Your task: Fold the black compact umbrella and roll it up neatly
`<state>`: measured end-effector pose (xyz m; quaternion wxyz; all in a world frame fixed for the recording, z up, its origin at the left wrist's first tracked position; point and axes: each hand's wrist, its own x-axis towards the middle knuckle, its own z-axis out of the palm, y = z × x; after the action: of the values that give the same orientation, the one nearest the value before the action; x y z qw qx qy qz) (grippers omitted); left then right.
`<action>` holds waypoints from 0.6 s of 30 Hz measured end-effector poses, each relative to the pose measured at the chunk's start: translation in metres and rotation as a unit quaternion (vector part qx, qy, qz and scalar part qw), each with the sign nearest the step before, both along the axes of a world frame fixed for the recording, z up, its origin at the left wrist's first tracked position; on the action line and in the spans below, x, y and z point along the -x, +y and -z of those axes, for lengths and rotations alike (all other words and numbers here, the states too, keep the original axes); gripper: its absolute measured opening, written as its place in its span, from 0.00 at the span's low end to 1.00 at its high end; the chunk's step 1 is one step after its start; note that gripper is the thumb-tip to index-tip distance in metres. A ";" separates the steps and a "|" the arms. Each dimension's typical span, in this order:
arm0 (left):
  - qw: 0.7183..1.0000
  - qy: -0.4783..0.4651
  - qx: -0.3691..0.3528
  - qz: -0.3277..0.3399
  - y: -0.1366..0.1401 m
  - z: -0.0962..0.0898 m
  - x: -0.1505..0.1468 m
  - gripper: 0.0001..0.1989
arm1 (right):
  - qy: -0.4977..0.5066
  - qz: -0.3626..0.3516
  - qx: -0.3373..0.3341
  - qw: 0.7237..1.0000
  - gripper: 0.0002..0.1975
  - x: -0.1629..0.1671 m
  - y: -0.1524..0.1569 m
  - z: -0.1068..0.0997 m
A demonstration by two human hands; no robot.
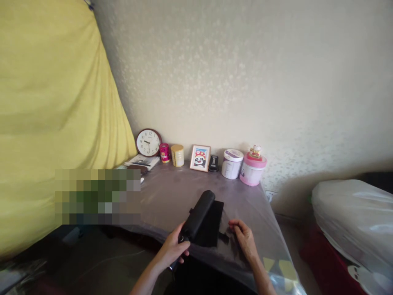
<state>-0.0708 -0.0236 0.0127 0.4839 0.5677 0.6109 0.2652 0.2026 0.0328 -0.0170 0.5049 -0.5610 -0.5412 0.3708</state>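
My left hand (178, 247) is closed around the near end of a black rolled cylinder (201, 213) that looks like a folded umbrella. It slants up and away to the right over the table, and a bit of shiny metal shows below my hand. Beside and partly under it, a flat black cloth piece (211, 229) lies at the table's near edge, with a short dark tab at its right. To the right of the tab, my right hand (244, 237) hovers with loosely curled fingers and a small gap between thumb and forefinger. Nothing shows in its grasp.
A clear plastic cover lies over the grey table (172, 192). Along the wall stand a clock (149, 142), a pink tin (165, 153), a yellow-lidded canister (177, 155), a panda picture frame (200, 158), a black object and two tubs (232, 164). A yellow curtain (61, 102) hangs left.
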 end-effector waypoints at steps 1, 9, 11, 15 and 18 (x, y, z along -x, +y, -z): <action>1.000 -0.013 0.011 -0.020 0.001 0.001 0.004 0.34 | -0.004 0.002 -0.001 1.000 0.15 0.000 -0.001 0.001; 0.929 0.301 -0.216 0.013 -0.003 0.000 0.010 0.39 | -0.033 0.003 -0.014 0.999 0.15 0.000 0.001 0.012; 0.922 0.342 -0.178 0.031 0.000 0.001 0.010 0.44 | -0.047 0.000 -0.019 0.999 0.15 -0.001 0.001 0.015; 0.937 0.307 -0.169 0.014 0.011 0.004 0.021 0.45 | -0.059 0.005 -0.027 0.998 0.14 0.000 0.001 0.016; 0.980 0.130 -0.151 -0.022 0.016 -0.002 0.032 0.41 | -0.067 0.013 -0.036 0.997 0.13 0.003 0.000 0.012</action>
<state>-0.1026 -0.0077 0.0147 0.3035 0.6499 0.6340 0.2890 0.2001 0.0325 -0.0286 0.4924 -0.5728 -0.5797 0.3058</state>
